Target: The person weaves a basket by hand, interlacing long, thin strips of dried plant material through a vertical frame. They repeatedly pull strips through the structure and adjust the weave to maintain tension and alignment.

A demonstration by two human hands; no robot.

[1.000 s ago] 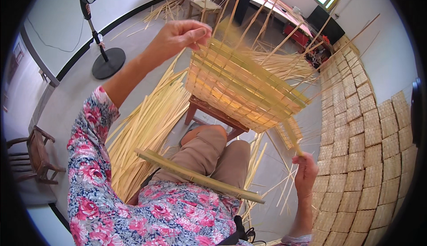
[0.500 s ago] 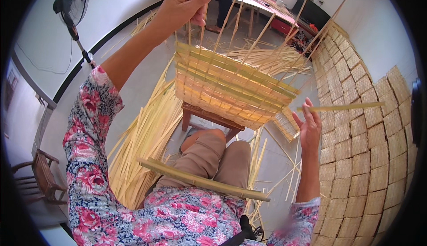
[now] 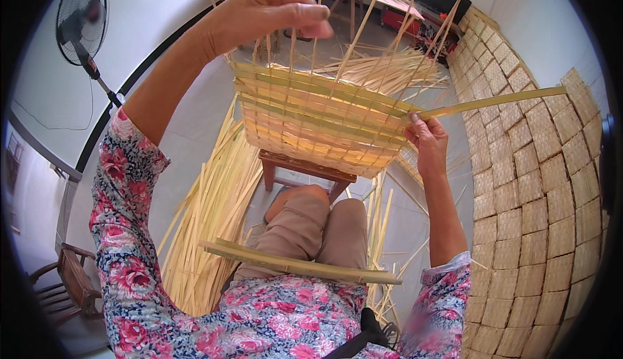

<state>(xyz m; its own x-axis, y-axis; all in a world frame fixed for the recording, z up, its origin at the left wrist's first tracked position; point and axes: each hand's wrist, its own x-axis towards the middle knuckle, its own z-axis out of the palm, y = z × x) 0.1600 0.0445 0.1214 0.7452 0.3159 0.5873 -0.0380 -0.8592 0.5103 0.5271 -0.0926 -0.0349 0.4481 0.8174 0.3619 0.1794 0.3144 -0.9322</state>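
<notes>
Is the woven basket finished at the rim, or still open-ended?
Still open-ended: loose upright strips stick up above the woven basket, with the left hand gripping some and the right hand holding a long strip.

One half-woven basket (image 3: 318, 122) is seen, with many thin strips standing up from its rim, too many to be counted. Two hands are counted: the left hand (image 3: 269, 9) and the right hand (image 3: 425, 140). One long flat strip (image 3: 493, 103) is held at the right. One wooden stool (image 3: 305, 167) is seen under the basket. One bundle of strips (image 3: 295, 267) is laid across the lap. One big pile of strips (image 3: 207, 223) is seen on the floor. One fan (image 3: 81, 18) is counted. One wooden chair (image 3: 68, 281) is seen. A great many woven mats (image 3: 538, 184) are stacked by the wall.
</notes>
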